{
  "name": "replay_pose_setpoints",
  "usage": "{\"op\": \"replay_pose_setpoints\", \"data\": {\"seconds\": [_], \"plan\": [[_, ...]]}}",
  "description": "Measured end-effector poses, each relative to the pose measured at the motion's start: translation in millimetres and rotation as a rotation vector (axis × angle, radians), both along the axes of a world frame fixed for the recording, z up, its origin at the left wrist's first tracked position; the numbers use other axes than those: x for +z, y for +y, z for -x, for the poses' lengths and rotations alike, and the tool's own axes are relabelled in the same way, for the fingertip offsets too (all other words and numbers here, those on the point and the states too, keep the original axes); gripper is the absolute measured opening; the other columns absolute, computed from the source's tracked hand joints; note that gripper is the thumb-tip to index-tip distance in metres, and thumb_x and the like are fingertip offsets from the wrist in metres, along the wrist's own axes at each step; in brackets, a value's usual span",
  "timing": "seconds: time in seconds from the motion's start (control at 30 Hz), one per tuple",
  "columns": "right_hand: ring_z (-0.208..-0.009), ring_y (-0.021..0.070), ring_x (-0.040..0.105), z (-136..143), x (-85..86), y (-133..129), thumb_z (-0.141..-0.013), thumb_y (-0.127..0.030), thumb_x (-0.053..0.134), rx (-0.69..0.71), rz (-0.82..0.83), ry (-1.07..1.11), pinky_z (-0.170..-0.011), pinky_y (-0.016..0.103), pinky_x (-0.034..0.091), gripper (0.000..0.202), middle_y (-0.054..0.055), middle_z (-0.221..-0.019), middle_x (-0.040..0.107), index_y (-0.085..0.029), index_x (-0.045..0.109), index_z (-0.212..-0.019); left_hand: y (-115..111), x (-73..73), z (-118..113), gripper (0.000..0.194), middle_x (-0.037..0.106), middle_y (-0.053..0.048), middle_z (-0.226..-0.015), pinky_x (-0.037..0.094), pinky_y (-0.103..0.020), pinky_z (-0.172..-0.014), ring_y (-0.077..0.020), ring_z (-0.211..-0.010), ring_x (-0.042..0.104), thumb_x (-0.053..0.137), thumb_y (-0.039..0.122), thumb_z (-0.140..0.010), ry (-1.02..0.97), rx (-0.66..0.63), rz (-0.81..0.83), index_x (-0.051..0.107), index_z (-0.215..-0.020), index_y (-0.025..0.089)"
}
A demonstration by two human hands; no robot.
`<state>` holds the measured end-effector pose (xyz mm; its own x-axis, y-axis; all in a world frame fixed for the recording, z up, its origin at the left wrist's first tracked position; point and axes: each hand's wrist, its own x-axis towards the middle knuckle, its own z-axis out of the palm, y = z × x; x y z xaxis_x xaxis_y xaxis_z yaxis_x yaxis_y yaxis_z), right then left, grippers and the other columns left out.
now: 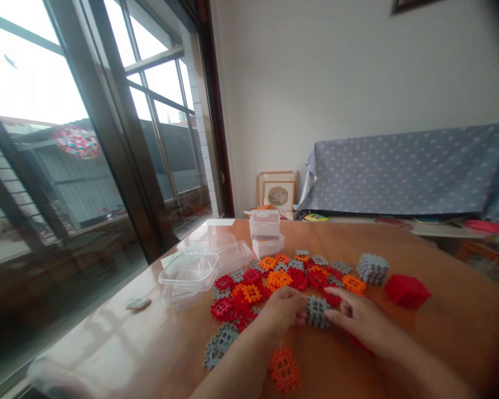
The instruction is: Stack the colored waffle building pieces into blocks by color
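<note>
While the two hands are apart from each other, a small stack of gray notched lattice tiles (317,311) is between them, above the wooden table (453,332). The left hand (286,307) has curled fingers at its left edge; whether they grip, I cannot tell. The right hand (355,316), thumb and forefinger spread, meets its right edge with the thumb, so neither hand is clearly nearer. Its long axis is not clear. A taller gray stack (373,269) stands beyond the right hand, beside a red stack (407,291).
</note>
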<state>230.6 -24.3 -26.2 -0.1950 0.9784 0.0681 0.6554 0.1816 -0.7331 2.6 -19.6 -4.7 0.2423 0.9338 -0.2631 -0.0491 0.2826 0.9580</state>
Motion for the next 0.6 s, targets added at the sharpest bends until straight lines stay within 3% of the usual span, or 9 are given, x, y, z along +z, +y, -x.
{"op": "replay_pose_setpoints", "data": {"seconds": [0.17,0.27,0.4,0.5,0.6], "plan": [[-0.063,0.0173,0.055,1.5,5.3,1.9,-0.091,-0.061,0.053,-0.041,-0.034,-0.083,-0.058,0.028,0.036,0.062,-0.003,-0.067,0.057,-0.022,0.056,-0.139,11.9,1.1,11.8,0.018,0.056,0.001,-0.068,0.038,-0.023,-0.058,-0.011,-0.06,0.051,0.062,0.035,-0.08,0.142,0.066,-0.2,0.058,-0.083,0.017],[-0.065,0.0189,0.058,3.0,7.8,1.2,-0.092,-0.061,0.05,-0.07,-0.064,-0.095,-0.059,0.03,0.038,0.06,-0.002,-0.069,0.059,-0.022,0.059,-0.136,27.8,0.6,31.9,0.008,0.056,0.001,-0.07,0.036,-0.023,-0.059,-0.0122,-0.064,0.051,0.054,0.025,-0.083,0.397,0.199,-0.408,0.058,-0.082,0.018],[-0.066,0.0203,0.06,4.1,6.3,1.2,-0.091,-0.06,0.049,-0.109,-0.1,-0.088,-0.061,0.03,0.041,0.058,-0.001,-0.071,0.061,-0.023,0.063,-0.133,42.5,2.0,58.7,0.012,0.065,-0.003,-0.088,0.041,-0.026,-0.072,-0.0172,-0.084,0.059,0.05,0.02,-0.085,0.788,0.357,-0.63,0.061,-0.089,0.021],[-0.069,0.0208,0.061,5.2,4.5,1.8,-0.091,-0.06,0.049,-0.093,-0.112,-0.073,-0.063,0.031,0.043,0.057,0.0,-0.073,0.062,-0.023,0.064,-0.131,42.4,4.5,64.4,0.021,0.067,-0.007,-0.104,0.043,-0.032,-0.086,-0.0225,-0.101,0.058,0.054,0.023,-0.083,0.993,0.305,-0.677,0.064,-0.102,0.022],[-0.071,0.0209,0.062,7.9,5.3,1.6,-0.093,-0.059,0.048,-0.08,-0.124,-0.067,-0.065,0.031,0.045,0.054,0.001,-0.075,0.063,-0.023,0.065,-0.129,36.3,7.0,59.0,0.025,0.065,-0.007,-0.117,0.042,-0.038,-0.097,-0.0268,-0.112,0.055,0.057,0.026,-0.081,1.122,0.131,-0.731,0.066,-0.105,0.025]]}}
